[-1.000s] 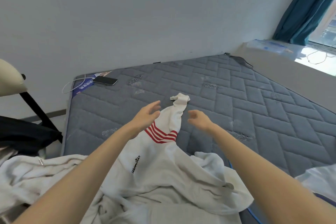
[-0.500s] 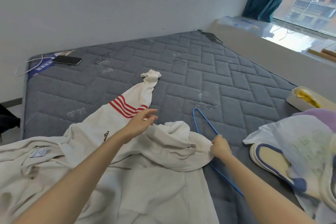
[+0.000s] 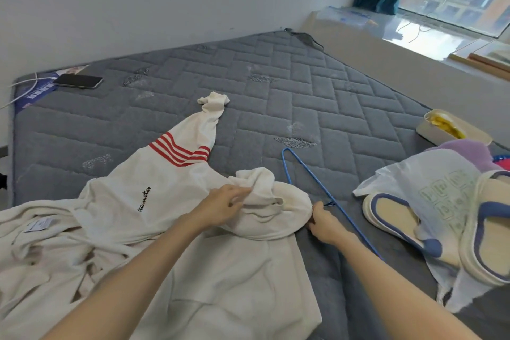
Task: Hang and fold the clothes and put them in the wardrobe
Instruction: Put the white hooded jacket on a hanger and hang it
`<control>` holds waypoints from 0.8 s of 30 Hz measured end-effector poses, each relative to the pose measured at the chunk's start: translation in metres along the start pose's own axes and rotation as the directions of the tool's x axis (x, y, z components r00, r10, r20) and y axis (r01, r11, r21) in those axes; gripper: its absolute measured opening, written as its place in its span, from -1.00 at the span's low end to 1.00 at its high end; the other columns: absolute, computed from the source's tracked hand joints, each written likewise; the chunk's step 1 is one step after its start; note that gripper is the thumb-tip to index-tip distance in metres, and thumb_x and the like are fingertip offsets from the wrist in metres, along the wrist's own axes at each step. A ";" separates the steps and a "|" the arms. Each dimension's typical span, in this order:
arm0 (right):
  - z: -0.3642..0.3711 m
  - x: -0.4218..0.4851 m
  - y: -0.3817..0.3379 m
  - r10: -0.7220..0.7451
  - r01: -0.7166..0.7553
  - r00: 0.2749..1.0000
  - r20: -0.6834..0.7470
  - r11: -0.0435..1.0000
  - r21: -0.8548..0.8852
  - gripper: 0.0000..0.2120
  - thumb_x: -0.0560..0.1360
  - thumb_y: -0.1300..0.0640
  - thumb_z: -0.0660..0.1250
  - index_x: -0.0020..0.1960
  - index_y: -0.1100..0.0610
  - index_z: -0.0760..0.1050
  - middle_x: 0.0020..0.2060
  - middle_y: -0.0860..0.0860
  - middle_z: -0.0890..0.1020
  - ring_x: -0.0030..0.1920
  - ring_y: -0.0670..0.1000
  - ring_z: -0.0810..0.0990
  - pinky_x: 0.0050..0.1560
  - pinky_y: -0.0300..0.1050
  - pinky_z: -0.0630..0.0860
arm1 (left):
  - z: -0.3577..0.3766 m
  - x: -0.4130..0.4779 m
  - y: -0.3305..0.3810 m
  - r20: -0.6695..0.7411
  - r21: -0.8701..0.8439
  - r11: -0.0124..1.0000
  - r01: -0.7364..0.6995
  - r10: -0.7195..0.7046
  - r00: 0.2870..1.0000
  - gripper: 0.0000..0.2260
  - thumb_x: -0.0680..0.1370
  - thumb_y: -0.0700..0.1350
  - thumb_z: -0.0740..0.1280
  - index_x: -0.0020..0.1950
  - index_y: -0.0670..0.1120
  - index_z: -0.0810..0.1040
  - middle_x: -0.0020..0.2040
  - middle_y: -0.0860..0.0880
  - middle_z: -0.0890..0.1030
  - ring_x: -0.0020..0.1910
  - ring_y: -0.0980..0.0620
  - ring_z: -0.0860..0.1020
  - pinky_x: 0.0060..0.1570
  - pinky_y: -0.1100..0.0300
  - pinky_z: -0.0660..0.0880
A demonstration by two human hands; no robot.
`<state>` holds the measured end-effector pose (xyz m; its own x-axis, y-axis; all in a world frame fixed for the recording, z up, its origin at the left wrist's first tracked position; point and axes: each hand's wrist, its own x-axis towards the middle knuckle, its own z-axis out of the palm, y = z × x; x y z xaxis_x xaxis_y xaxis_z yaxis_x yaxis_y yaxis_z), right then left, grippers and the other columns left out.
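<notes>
A white hoodie [image 3: 154,196] with red sleeve stripes lies spread on the grey mattress [image 3: 303,85], one sleeve stretched toward the wall. My left hand [image 3: 223,205] pinches the bunched hood fabric near the collar. A blue wire hanger [image 3: 306,174] lies on the mattress to the right of the hood. My right hand [image 3: 321,219] grips the hanger near its middle, at the hood's edge.
A black phone [image 3: 77,81] with a white cable lies at the mattress's far left corner. At the right are a plastic bag [image 3: 430,188], slippers [image 3: 397,218], a purple cloth and a cream box [image 3: 452,130]. More white laundry [image 3: 33,246] is piled at the near left.
The view swung right and down. My left hand came down from above the sleeve onto the hood fabric. My right hand dropped to the blue hanger and took hold of it.
</notes>
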<state>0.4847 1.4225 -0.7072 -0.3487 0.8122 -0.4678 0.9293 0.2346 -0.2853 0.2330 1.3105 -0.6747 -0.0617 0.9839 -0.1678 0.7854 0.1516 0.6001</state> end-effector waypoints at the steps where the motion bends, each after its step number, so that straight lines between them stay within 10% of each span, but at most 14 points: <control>1: 0.000 -0.001 0.001 0.011 -0.012 0.999 -0.034 0.999 -0.052 -0.86 0.59 0.18 0.15 0.05 0.19 0.18 0.13 0.23 0.53 0.10 0.23 0.53 -0.09 -0.02 0.41 | 0.006 0.002 0.000 0.041 0.057 0.998 0.003 -0.005 0.999 -0.59 0.60 -0.12 0.20 0.45 0.08 0.32 0.38 -0.06 0.39 0.38 -0.03 0.33 0.37 0.12 0.22; 11: -0.046 -0.008 0.017 0.209 -0.236 0.870 -0.447 0.972 -0.003 -0.77 0.58 0.34 0.09 0.21 0.33 0.36 0.24 0.24 0.38 0.17 0.24 0.49 0.08 0.02 0.42 | 0.025 0.010 0.000 0.190 0.223 0.973 0.061 -0.104 0.976 -0.53 0.60 -0.01 0.16 0.50 0.16 0.17 0.40 -0.12 0.29 0.42 -0.18 0.21 0.38 -0.04 0.21; 16: -0.084 -0.007 -0.004 0.221 0.048 0.732 -0.645 0.927 0.372 -0.72 0.65 0.22 0.04 0.16 0.34 0.46 0.12 0.26 0.47 0.06 0.23 0.48 -0.05 -0.09 0.27 | 0.002 0.009 0.012 0.152 0.058 0.997 0.052 -0.060 0.986 -0.60 0.63 -0.07 0.15 0.48 0.02 0.27 0.43 -0.07 0.37 0.41 -0.04 0.32 0.35 0.17 0.23; 24: -0.113 -0.021 -0.104 -0.077 0.503 0.681 -0.728 0.772 0.389 -0.74 0.62 0.19 0.14 0.02 0.15 0.61 -0.24 -0.08 0.59 -0.29 -0.19 0.44 -0.29 -0.36 0.27 | -0.072 -0.014 0.015 -0.088 -0.257 0.963 0.083 -0.108 0.990 -0.63 0.62 -0.12 0.20 0.44 -0.02 0.35 0.31 0.01 0.46 0.28 0.10 0.41 0.23 0.31 0.28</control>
<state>0.4092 1.4412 -0.5733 -0.2208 0.9240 0.3122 0.4946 0.3819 -0.7807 0.2008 1.3054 -0.6070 -0.2007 0.9661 -0.1622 0.5931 0.2516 0.7648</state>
